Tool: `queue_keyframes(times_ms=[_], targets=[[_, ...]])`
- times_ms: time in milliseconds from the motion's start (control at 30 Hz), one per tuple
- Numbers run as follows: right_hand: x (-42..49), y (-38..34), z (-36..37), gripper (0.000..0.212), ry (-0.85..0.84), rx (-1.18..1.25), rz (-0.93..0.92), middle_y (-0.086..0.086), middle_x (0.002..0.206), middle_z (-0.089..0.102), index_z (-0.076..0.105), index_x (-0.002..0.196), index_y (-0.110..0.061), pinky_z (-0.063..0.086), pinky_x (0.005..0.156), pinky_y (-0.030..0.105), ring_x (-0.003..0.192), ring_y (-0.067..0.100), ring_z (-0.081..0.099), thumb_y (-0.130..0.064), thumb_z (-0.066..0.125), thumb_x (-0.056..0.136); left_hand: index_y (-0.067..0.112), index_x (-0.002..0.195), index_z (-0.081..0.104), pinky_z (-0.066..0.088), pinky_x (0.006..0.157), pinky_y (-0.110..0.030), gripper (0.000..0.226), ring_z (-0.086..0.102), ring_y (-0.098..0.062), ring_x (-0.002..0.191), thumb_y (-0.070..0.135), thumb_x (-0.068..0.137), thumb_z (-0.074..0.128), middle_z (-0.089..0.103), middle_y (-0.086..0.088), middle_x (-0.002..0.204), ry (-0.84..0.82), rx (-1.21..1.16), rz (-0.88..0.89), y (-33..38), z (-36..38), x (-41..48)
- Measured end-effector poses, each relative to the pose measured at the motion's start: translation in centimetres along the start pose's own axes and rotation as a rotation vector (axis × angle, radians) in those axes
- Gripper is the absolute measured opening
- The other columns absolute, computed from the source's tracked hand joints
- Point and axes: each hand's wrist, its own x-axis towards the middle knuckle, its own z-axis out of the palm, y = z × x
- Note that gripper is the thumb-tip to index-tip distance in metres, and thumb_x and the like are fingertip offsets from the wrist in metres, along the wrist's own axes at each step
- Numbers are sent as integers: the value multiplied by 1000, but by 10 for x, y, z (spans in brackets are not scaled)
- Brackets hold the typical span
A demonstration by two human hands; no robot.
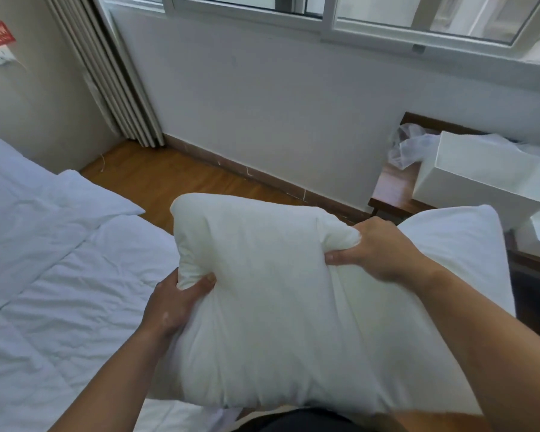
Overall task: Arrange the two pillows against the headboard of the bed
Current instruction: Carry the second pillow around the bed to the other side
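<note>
A cream-white pillow (pixel 268 307) is held up in front of me over the bed's edge. My left hand (pixel 175 304) pinches its left side and my right hand (pixel 378 247) grips its upper right corner. A second, whiter pillow (pixel 468 244) lies behind and to the right of it, partly hidden by my right arm. The bed (pixel 44 275) with a rumpled white duvet fills the left. No headboard is in view.
A wooden floor strip (pixel 175 179) runs between the bed and the white wall under the window. A dark side table (pixel 393 188) at right carries a white box (pixel 480 173) and crumpled plastic. Curtain folds (pixel 106 73) hang at the upper left.
</note>
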Motion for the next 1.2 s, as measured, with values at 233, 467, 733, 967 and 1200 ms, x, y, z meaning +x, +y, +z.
queue_keyframes(times_ms=[233, 467, 733, 967, 1200], targets=[[149, -10, -29, 56, -114, -7, -157, 3, 67, 71, 74, 69, -13, 45, 60, 37, 67, 28, 64, -66, 90, 60, 35, 118, 74, 57, 89, -43, 46, 74, -15, 100, 59, 79, 79, 79, 12, 108, 154, -44, -81, 43, 25, 78], [275, -38, -60, 60, -244, -34, -298, 5, 65, 69, 72, 69, -11, 42, 57, 35, 59, 22, 58, -68, 89, 58, 35, 116, 75, 56, 95, -47, 57, 75, -17, 100, 67, 69, 76, 80, 11, 107, 311, -82, -191, 85, 41, 128], [383, -97, -66, 59, -338, -84, -446, -1, 59, 64, 73, 71, -10, 42, 56, 35, 56, 19, 56, -65, 91, 59, 32, 118, 75, 54, 88, -38, 38, 73, -15, 102, 49, 85, 78, 78, 12, 108, 484, -170, -258, 114, 34, 180], [479, -162, -51, 66, -390, -135, -521, 3, 59, 60, 71, 72, -5, 39, 56, 35, 56, 21, 53, -65, 91, 58, 34, 117, 74, 53, 81, -33, 38, 73, -12, 98, 52, 84, 77, 78, 13, 105, 549, -259, -300, 120, 12, 255], [570, -244, -35, 56, -429, -169, -586, 11, 67, 70, 73, 70, -9, 41, 57, 35, 62, 28, 62, -61, 93, 61, 35, 122, 74, 55, 96, -42, 58, 74, -15, 103, 64, 72, 78, 80, 12, 109, 605, -279, -348, 129, -37, 339]])
